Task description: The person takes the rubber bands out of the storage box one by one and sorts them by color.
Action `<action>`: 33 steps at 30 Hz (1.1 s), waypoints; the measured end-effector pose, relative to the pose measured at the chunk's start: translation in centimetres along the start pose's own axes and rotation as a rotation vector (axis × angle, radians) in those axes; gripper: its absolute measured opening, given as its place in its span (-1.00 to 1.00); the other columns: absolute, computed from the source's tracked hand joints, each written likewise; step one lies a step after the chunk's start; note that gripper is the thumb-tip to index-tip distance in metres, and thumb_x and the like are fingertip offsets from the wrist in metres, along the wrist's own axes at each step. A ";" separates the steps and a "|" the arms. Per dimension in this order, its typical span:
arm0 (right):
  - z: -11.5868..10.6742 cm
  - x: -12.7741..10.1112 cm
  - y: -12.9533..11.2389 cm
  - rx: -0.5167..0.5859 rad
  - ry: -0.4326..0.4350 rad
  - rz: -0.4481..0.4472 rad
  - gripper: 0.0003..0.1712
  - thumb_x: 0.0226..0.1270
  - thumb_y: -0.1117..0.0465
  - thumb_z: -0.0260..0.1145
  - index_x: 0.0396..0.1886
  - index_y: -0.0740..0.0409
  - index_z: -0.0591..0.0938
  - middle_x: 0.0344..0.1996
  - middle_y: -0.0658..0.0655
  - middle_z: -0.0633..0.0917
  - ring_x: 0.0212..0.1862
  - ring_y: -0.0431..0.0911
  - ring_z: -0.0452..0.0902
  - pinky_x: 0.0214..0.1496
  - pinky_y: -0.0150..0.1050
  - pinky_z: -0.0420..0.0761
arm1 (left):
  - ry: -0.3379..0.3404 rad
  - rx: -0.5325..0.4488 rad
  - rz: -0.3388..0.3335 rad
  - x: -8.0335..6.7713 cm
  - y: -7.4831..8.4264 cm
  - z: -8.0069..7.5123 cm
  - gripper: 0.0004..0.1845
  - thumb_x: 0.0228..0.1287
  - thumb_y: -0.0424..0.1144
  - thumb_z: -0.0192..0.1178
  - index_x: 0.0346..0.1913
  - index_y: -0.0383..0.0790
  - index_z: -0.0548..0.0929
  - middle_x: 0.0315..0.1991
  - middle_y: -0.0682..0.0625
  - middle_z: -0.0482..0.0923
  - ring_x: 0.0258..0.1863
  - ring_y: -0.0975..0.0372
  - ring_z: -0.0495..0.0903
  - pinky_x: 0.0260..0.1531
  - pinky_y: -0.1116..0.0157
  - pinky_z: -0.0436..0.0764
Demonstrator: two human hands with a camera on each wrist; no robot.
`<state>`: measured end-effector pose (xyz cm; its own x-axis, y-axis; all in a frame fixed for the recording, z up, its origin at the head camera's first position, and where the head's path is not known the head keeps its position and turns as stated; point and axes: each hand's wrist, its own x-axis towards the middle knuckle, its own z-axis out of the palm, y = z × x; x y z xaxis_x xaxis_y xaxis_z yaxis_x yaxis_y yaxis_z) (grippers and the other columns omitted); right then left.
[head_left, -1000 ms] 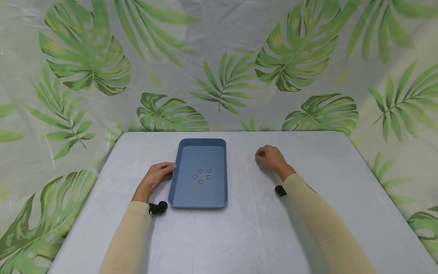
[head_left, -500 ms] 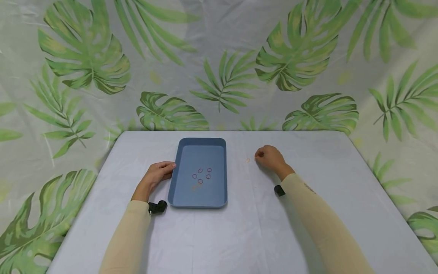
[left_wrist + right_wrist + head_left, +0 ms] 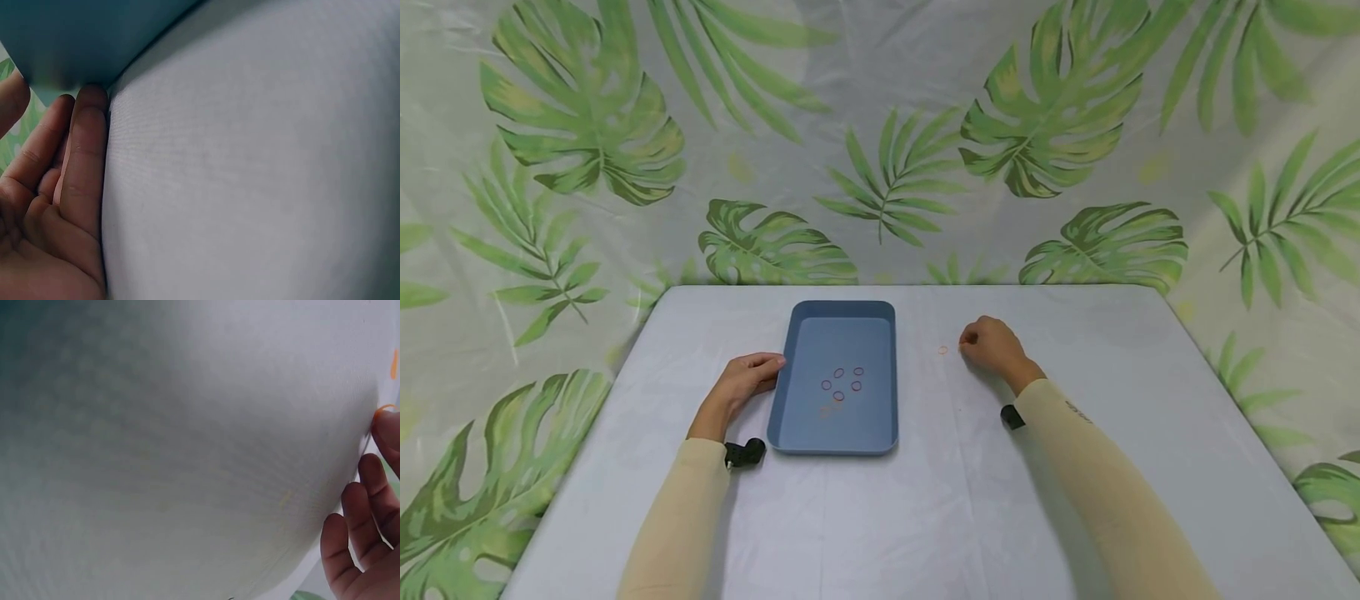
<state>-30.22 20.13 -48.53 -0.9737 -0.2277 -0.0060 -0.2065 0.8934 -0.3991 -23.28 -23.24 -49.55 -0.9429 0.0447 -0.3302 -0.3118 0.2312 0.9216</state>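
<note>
My left hand point(image 3: 743, 385) lies at the left side of a blue rectangular tray point(image 3: 850, 436). In the left wrist view its fairly straight fingers point(image 3: 87, 156) touch the tray's outer wall point(image 3: 94, 37), with the thumb by the rim. Right of the tray, low over the table, my right hand point(image 3: 994, 346) pinches a small orange rubber band point(image 3: 383, 408) at its thumb tip; the index finger is mostly out of the right wrist view. Another orange rubber band point(image 3: 943, 351) lies on the table just left of those fingertips.
Inside the tray lie several small red rubber bands point(image 3: 838, 396) and some orange ones point(image 3: 826, 409) nearer its front. A white cloth covers the table point(image 3: 880, 533). Behind it hangs a leaf-patterned curtain point(image 3: 895, 183).
</note>
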 end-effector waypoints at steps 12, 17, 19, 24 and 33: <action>-0.5 -0.3 -0.3 0.022 -0.022 0.016 -0.82 0.32 0.16 0.34 -0.31 0.21 0.72 -0.23 0.22 0.66 -0.21 0.04 0.54 -0.12 -0.05 0.59 | -0.001 -0.009 -0.013 -0.2 0.2 0.1 -0.42 0.43 -0.05 0.19 0.35 -0.36 0.46 0.33 -0.24 0.47 -0.06 0.46 0.61 0.09 0.44 0.64; -0.6 -0.4 -0.3 0.027 -0.020 0.011 -0.82 0.33 0.18 0.30 -0.30 0.21 0.72 -0.21 0.24 0.67 -0.18 0.06 0.55 -0.06 -0.02 0.59 | 0.006 -0.003 -0.017 0.0 0.2 0.0 -0.42 0.43 -0.05 0.19 0.35 -0.35 0.46 0.34 -0.26 0.46 -0.06 0.45 0.61 0.10 0.43 0.64; -0.6 -0.4 -0.4 0.035 -0.021 0.019 -0.81 0.34 0.19 0.27 -0.29 0.22 0.73 -0.19 0.25 0.67 -0.16 0.08 0.55 -0.04 -0.01 0.59 | 0.009 0.000 -0.021 0.2 0.3 0.0 -0.42 0.43 -0.05 0.19 0.36 -0.34 0.46 0.35 -0.26 0.45 -0.03 0.43 0.61 0.12 0.41 0.64; -0.9 -0.3 -1.1 0.089 -0.024 0.018 -0.75 0.40 0.18 0.19 -0.20 0.24 0.72 -0.14 0.26 0.68 -0.14 0.07 0.55 -0.08 -0.05 0.60 | 0.012 0.011 -0.037 0.3 0.4 0.0 -0.42 0.43 -0.04 0.19 0.36 -0.32 0.46 0.36 -0.25 0.43 0.05 0.37 0.60 0.18 0.35 0.62; -1.5 0.3 -5.9 0.178 -0.018 -0.161 -0.78 0.41 0.18 0.24 -0.16 0.20 0.72 -0.14 0.23 0.70 -0.12 0.07 0.59 -0.08 -0.03 0.62 | 0.012 -0.003 -0.032 0.2 0.2 -0.1 -0.42 0.42 -0.05 0.20 0.35 -0.34 0.47 0.34 -0.24 0.47 -0.03 0.42 0.61 0.10 0.42 0.64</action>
<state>-29.42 15.41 -44.81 -0.9274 -0.3700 0.0553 -0.3373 0.7630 -0.5514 -23.50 -23.29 -49.40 -0.9338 0.0261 -0.3568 -0.3418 0.2297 0.9113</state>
